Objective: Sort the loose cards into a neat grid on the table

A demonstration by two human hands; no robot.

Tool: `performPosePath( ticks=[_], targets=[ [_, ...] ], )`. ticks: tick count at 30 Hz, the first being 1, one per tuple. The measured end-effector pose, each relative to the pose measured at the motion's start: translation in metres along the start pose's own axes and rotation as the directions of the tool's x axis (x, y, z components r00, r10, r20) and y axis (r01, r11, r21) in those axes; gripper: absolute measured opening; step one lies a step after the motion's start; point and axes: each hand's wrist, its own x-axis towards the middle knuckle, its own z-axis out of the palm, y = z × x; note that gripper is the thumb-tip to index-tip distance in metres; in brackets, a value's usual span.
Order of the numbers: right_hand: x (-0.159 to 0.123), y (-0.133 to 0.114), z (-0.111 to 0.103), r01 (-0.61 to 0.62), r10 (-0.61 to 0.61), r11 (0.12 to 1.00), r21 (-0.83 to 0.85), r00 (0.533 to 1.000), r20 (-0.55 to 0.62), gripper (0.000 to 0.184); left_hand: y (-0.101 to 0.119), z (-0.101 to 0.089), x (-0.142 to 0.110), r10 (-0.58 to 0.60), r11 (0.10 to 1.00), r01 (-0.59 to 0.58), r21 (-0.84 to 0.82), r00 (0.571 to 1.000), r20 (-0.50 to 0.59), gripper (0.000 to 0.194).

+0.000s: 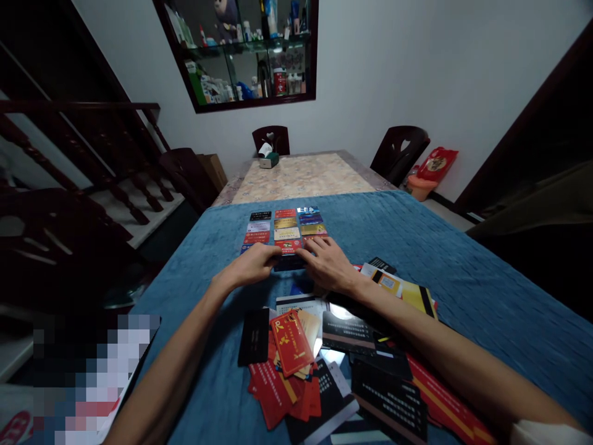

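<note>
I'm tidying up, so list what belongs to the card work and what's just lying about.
Seemingly part of the work:
laid-out cards in three columns
loose cards
blue cloth beneath

Just lying about:
tissue box
red bag
cardboard box

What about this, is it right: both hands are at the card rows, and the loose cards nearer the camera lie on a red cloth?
The colour is wrong: the head view shows the loose cards lying on a blue cloth. The left hand and right hand are indeed at the card rows.
</note>
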Motion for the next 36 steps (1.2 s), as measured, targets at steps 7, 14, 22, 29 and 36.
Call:
performPosePath(
  ticks=[7,14,22,29,36],
  targets=[
    [0.001,-0.006,-0.005,-0.005,0.005,1.0,-0.023,0.999,-0.032,0.049,0.003,-0.007,-0.002,-0.001,1.0,0.001,0.011,0.999,-0.051,0.025],
    [0.003,-0.006,-0.009,-0.008,0.004,0.997,-0.077,0.999,-0.048,0.036,0.008,-0.012,-0.005,0.003,1.0,-0.003,-0.009,0.996,-0.091,0.027],
    [0.03,-0.007,-0.016,0.034,-0.041,0.994,-0.104,0.997,-0.06,0.033,-0.008,-0.02,-0.009,0.024,1.0,-0.022,0.013,0.974,-0.226,0.033],
    [0.062,-0.011,-0.016,-0.02,0.021,0.999,-0.035,1.0,0.019,0.042,-0.023,-0.031,-0.015,-0.042,0.988,0.083,0.13,0.956,-0.291,0.039],
    [0.088,-0.011,-0.008,-0.059,0.059,0.998,-0.012,0.997,0.057,0.041,-0.048,-0.026,-0.015,-0.045,0.976,0.108,0.187,0.949,-0.311,0.051]
  ],
)
